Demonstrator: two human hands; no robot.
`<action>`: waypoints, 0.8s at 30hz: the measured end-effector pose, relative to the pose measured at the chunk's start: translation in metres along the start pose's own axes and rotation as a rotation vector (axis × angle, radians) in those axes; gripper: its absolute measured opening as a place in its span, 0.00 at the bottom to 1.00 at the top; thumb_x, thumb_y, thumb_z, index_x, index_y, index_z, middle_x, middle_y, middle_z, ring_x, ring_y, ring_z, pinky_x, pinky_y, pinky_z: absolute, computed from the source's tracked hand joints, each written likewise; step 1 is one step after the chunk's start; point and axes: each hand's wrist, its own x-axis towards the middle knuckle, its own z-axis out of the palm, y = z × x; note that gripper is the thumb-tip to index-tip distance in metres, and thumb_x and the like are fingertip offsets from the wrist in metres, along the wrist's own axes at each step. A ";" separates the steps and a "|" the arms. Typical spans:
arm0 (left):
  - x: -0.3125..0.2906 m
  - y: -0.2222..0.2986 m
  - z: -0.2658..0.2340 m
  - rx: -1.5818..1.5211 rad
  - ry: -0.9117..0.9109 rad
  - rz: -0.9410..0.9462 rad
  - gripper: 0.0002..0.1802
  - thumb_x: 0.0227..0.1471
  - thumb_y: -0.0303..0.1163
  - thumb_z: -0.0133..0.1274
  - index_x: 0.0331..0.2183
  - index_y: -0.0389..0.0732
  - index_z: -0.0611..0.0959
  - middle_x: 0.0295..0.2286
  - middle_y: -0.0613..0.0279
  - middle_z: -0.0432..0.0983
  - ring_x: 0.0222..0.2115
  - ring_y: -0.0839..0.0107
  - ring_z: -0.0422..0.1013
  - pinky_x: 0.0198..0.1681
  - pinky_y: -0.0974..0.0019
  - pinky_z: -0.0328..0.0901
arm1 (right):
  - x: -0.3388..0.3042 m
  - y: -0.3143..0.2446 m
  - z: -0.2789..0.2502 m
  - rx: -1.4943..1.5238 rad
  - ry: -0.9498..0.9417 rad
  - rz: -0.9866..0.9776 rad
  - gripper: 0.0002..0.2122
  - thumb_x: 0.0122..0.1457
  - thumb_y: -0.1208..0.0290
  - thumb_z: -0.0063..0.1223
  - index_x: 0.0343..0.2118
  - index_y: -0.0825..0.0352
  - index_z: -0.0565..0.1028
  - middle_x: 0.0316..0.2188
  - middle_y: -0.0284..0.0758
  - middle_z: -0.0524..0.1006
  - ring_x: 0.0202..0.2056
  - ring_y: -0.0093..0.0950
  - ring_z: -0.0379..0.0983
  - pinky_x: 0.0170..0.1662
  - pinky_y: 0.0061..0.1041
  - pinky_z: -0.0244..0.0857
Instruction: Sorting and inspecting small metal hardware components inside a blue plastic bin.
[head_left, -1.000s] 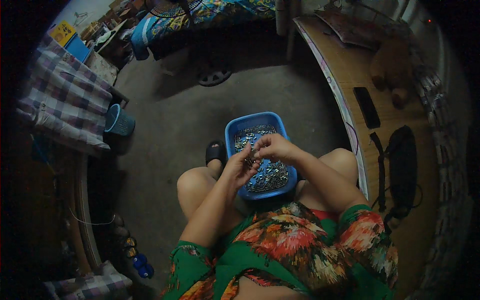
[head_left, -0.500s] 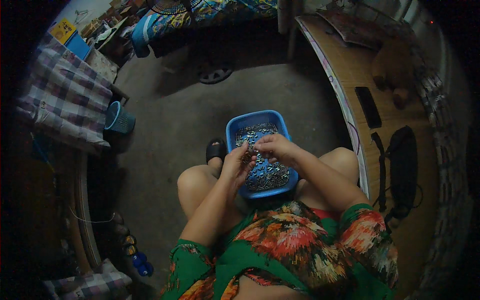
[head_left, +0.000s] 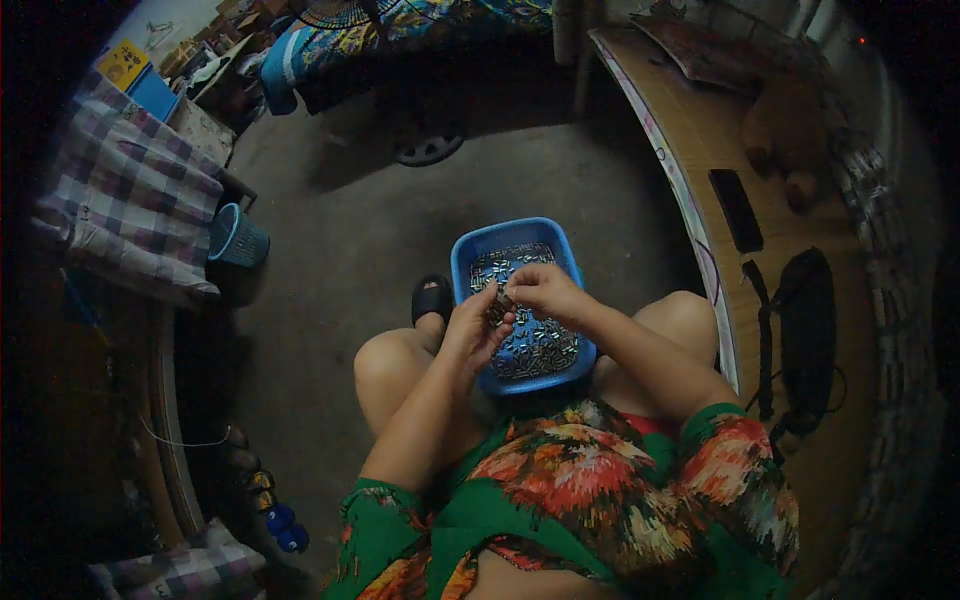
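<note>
Far left, a blue mesh waste basket (head_left: 238,238) is standing on the floor (head_left: 330,260); nearer the centre, a dark sandal (head_left: 431,298) is showing on a foot. The left hand (head_left: 472,325), its palm turned inward, is curling its fingers around a small dark cluster (head_left: 498,306), whose separate parts are too small for me to make out. Beneath both hands, a blue basin (head_left: 512,236) is holding many short metallic cylinders (head_left: 545,352), lying loose and crowding toward the near end. They are looking stiff, smooth and individually light; I am judging that each would roll and slip easily, and that a thumb-and-forefinger pinch across its middle would serve better than one at its ends. Breakage seems unlikely, dropping likelier. The loaded basin is probably weighty, best taken by opposite rims. The right hand (head_left: 548,293) is meeting the left above the basin, its thumb and forefinger pinching at the cluster's upper edge. Farther right, a dark rectangular slab (head_left: 736,210) is lying flat on a wooden table (head_left: 690,120).
</note>
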 end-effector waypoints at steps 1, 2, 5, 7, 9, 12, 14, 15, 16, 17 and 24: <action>0.001 0.000 -0.003 0.000 -0.021 -0.002 0.13 0.50 0.40 0.46 0.28 0.39 0.72 0.20 0.61 0.70 0.19 0.75 0.67 0.18 0.77 0.63 | -0.001 -0.004 0.000 0.000 -0.002 0.001 0.06 0.49 0.70 0.50 0.28 0.66 0.71 0.19 0.27 0.68 0.16 0.14 0.58 0.16 0.13 0.49; 0.003 0.000 -0.006 -0.001 -0.020 -0.002 0.13 0.50 0.40 0.46 0.28 0.39 0.72 0.20 0.61 0.70 0.19 0.75 0.67 0.18 0.77 0.63 | -0.002 -0.009 -0.002 0.020 -0.005 0.010 0.06 0.49 0.70 0.50 0.28 0.66 0.71 0.19 0.27 0.68 0.16 0.14 0.58 0.16 0.13 0.49; 0.007 -0.001 -0.007 -0.048 0.086 -0.025 0.14 0.52 0.40 0.42 0.29 0.38 0.72 0.21 0.59 0.70 0.20 0.73 0.66 0.20 0.74 0.64 | -0.007 -0.018 -0.003 0.081 -0.024 0.032 0.06 0.50 0.68 0.50 0.28 0.65 0.71 0.18 0.27 0.67 0.16 0.14 0.58 0.16 0.13 0.49; 0.007 -0.003 -0.005 -0.115 0.094 -0.004 0.15 0.53 0.39 0.39 0.30 0.36 0.71 0.22 0.58 0.69 0.21 0.71 0.66 0.22 0.73 0.63 | -0.012 -0.019 0.001 0.082 -0.133 0.064 0.07 0.49 0.67 0.51 0.28 0.65 0.71 0.17 0.27 0.67 0.16 0.14 0.58 0.16 0.13 0.49; 0.010 -0.004 -0.009 -0.148 0.057 -0.027 0.15 0.53 0.39 0.38 0.30 0.36 0.71 0.22 0.58 0.69 0.21 0.71 0.66 0.22 0.73 0.63 | -0.015 -0.023 0.005 0.039 -0.144 0.090 0.08 0.49 0.66 0.52 0.28 0.65 0.71 0.18 0.27 0.68 0.18 0.14 0.60 0.17 0.13 0.50; 0.012 -0.004 -0.013 -0.166 -0.014 -0.066 0.15 0.54 0.39 0.37 0.31 0.35 0.70 0.23 0.58 0.69 0.21 0.71 0.65 0.21 0.74 0.63 | -0.008 -0.018 -0.005 0.204 -0.158 0.146 0.09 0.49 0.70 0.51 0.32 0.68 0.70 0.21 0.29 0.69 0.21 0.17 0.63 0.20 0.16 0.57; 0.013 -0.004 -0.015 -0.153 -0.045 -0.077 0.15 0.54 0.39 0.36 0.31 0.35 0.70 0.23 0.58 0.69 0.21 0.71 0.65 0.21 0.74 0.63 | -0.008 -0.016 -0.006 0.305 -0.102 0.151 0.09 0.49 0.73 0.51 0.33 0.69 0.69 0.22 0.30 0.70 0.22 0.19 0.65 0.23 0.17 0.60; 0.013 -0.005 -0.016 -0.139 -0.034 -0.058 0.15 0.54 0.39 0.36 0.31 0.35 0.70 0.23 0.58 0.69 0.20 0.72 0.65 0.21 0.74 0.63 | -0.008 -0.015 -0.006 0.408 -0.046 0.154 0.10 0.49 0.75 0.50 0.35 0.70 0.68 0.23 0.31 0.70 0.24 0.20 0.67 0.26 0.19 0.62; 0.011 -0.004 -0.014 -0.124 -0.024 -0.042 0.15 0.54 0.39 0.36 0.31 0.35 0.70 0.23 0.58 0.69 0.20 0.72 0.65 0.21 0.74 0.62 | -0.006 -0.013 -0.009 0.459 -0.081 0.177 0.12 0.48 0.79 0.50 0.37 0.70 0.67 0.26 0.33 0.71 0.27 0.23 0.69 0.32 0.20 0.64; 0.010 -0.003 -0.011 -0.123 -0.026 -0.042 0.15 0.54 0.39 0.36 0.31 0.35 0.70 0.23 0.58 0.69 0.20 0.72 0.65 0.21 0.74 0.62 | -0.006 -0.011 -0.011 0.458 -0.080 0.175 0.12 0.48 0.79 0.50 0.37 0.70 0.67 0.26 0.33 0.71 0.27 0.23 0.69 0.32 0.20 0.64; 0.003 -0.002 -0.004 -0.074 -0.002 -0.010 0.15 0.53 0.39 0.38 0.32 0.37 0.71 0.24 0.58 0.70 0.20 0.73 0.64 0.22 0.75 0.62 | 0.002 0.003 -0.021 0.548 -0.034 0.233 0.11 0.48 0.77 0.52 0.35 0.69 0.68 0.26 0.32 0.71 0.26 0.22 0.68 0.25 0.18 0.62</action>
